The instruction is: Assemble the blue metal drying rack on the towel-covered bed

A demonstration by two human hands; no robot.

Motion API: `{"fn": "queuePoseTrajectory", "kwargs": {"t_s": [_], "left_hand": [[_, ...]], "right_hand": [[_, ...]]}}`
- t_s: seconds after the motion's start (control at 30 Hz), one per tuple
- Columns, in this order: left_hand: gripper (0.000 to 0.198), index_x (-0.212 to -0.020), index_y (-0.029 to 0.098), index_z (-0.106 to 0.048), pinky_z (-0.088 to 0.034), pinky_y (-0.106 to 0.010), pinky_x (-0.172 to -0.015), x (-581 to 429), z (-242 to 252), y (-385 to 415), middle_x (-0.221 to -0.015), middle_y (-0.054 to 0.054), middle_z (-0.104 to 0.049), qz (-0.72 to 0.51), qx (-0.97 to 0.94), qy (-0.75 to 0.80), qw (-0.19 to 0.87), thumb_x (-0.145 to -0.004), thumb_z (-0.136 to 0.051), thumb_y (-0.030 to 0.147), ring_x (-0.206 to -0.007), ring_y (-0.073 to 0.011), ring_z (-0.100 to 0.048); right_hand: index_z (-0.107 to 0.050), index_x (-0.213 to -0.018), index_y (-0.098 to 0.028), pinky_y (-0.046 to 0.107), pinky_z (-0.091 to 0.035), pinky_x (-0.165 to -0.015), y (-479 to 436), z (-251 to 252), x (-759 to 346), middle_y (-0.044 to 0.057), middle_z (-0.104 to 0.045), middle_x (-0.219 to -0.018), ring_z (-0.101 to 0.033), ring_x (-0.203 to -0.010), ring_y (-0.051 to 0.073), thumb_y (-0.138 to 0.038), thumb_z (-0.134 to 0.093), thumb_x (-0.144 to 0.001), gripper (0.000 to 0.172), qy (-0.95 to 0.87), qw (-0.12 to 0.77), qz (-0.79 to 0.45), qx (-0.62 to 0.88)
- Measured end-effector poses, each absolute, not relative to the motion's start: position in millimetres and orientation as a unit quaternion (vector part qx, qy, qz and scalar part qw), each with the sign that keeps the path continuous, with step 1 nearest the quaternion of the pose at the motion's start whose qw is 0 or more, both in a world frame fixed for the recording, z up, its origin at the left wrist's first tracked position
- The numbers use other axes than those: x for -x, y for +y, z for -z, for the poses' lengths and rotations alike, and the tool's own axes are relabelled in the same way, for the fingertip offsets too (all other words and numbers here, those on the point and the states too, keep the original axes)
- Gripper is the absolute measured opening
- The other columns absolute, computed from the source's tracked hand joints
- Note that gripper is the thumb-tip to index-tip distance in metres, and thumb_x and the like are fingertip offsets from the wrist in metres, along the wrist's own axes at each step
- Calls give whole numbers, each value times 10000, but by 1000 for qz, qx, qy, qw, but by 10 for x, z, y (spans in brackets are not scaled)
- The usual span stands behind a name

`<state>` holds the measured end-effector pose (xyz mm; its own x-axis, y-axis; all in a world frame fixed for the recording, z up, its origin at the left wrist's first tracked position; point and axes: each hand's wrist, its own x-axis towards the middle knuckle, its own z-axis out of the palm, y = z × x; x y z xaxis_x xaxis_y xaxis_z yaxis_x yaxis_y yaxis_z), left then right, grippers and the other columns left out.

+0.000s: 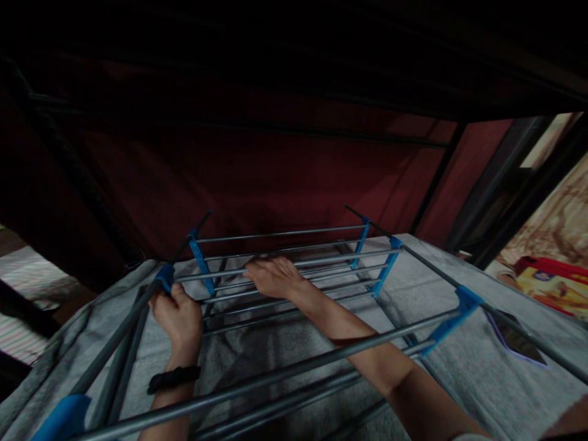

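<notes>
A metal rack point(294, 234) of grey rods and blue plastic joints stands over a grey blanket point(459, 367). My left hand point(178, 316), with a black band on its wrist, is closed round the rack's left side tube beside a blue joint point(164, 275). My right hand point(275, 277) reaches between the rods and its fingers curl over one of the far cross rods. My right forearm passes under a nearer rod.
A dark red fabric wall point(285, 165) and black frame poles point(436, 177) close off the back. A red and yellow box point(551, 285) lies at the right. A dark flat object point(517, 340) rests on the blanket at the right. Striped cloth point(22, 331) shows at the left.
</notes>
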<state>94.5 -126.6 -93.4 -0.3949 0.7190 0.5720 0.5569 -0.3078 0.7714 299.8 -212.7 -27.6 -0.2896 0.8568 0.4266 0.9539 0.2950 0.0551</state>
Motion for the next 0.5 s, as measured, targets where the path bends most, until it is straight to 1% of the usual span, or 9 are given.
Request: {"fn": "queuePoseTrajectory", "kwargs": {"t_s": [0.13, 0.27, 0.43, 0.5], "left_hand": [[364, -1074, 103, -586, -378, -520, -1017, -966, 935, -1270, -1127, -215, -609, -610, -540, 575, 73, -859, -427, 350, -1150, -374, -528], [370, -1097, 100, -576, -379, -517, -1025, -971, 933, -1279, -1147, -214, -600, -614, -536, 575, 68, -866, -424, 346, -1157, -367, -526], [397, -1060, 82, -567, -391, -521, -1016, -915, 959, -1272, -1125, -234, -596, -590, -554, 583, 76, -866, -399, 385, -1142, -377, -532], [386, -1056, 85, -553, -366, -519, -1039, -894, 972, -1271, -1140, -235, -582, -589, -563, 574, 84, -866, -402, 386, -1166, -377, -511]], "right_hand": [[-606, -1034, -234, 283, -487, -700, -2127, 371, -3086, 16, -702, -1045, -659, -839, 161, -399, -331, -1006, 322, -785, 145, 151, 583], [-598, -1018, -224, 274, -479, -692, -2154, 441, -3066, 18, -695, -1025, -654, -833, 152, -381, -333, -1009, 309, -793, 156, 164, 566], [-598, -1015, -235, 253, -459, -664, -2189, 374, -3040, 5, -693, -1019, -646, -831, 142, -392, -333, -1009, 308, -790, 166, 166, 567], [-598, -1034, -251, 251, -450, -647, -2201, 317, -3024, -1, -693, -1019, -643, -825, 142, -415, -320, -1010, 324, -782, 183, 167, 572]]}}
